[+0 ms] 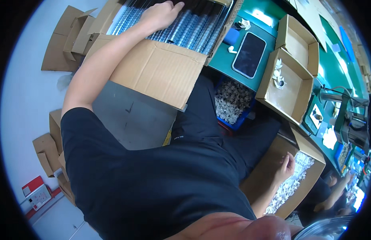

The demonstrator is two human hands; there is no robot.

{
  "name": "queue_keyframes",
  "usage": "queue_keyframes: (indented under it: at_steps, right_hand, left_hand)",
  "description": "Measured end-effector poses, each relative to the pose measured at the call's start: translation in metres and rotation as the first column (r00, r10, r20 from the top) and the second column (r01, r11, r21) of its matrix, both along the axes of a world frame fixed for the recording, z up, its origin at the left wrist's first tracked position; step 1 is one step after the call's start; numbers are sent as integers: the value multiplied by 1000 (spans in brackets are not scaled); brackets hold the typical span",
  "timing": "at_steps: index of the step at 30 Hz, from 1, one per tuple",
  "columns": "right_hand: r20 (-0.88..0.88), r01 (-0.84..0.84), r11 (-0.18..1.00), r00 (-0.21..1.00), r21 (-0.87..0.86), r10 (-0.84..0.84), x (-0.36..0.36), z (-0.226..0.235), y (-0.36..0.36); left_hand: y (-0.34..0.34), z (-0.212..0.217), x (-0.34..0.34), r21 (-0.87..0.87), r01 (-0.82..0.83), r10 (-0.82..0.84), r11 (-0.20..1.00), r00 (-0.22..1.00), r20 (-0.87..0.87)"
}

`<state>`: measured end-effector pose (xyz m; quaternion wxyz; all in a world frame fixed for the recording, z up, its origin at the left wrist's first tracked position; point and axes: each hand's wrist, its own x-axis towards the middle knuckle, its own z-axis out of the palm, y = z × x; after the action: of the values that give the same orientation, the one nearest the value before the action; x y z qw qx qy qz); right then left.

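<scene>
At the top, my left hand [163, 15] lies over an open carton [153, 66] filled with rows of shiny metal rings [189, 32] stacked in columns. Its thumb and forefinger point away from me with a gap between them, and I see nothing held there. Lower right, my right hand [286, 170] hangs over a large carton [259, 178] of white finned plastic parts [283, 196]. That hand's fingers are curled together, and what they may hold is too small to make out.
On the green bench [249, 78] lie a phone [249, 55], a white earbud [232, 49] and a cardboard tray [291, 96] with several white finned pieces [278, 76]. A blue bin [232, 125] of similar parts stands below. Another person [331, 196] works at far right.
</scene>
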<state>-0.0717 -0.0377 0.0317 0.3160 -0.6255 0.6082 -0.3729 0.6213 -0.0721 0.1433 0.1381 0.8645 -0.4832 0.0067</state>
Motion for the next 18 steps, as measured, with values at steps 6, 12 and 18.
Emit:
queue_keyframes:
  at_steps: [6, 12, 18]
  right_hand:
    - [70, -52, 999, 996, 8, 51, 12, -8, -16]
    - [135, -64, 996, 989, 55, 56, 21, -11, -11]
    - [149, -66, 996, 987, 67, 56, 18, -8, -3]
  left_hand:
    - [-10, 2, -54, 175, -109, 91, 979, 990, 109]
    - [-20, -46, -17, 117, -96, 85, 988, 992, 95]
    - [-3, -18, 31, 98, -227, 181, 969, 385, -905]
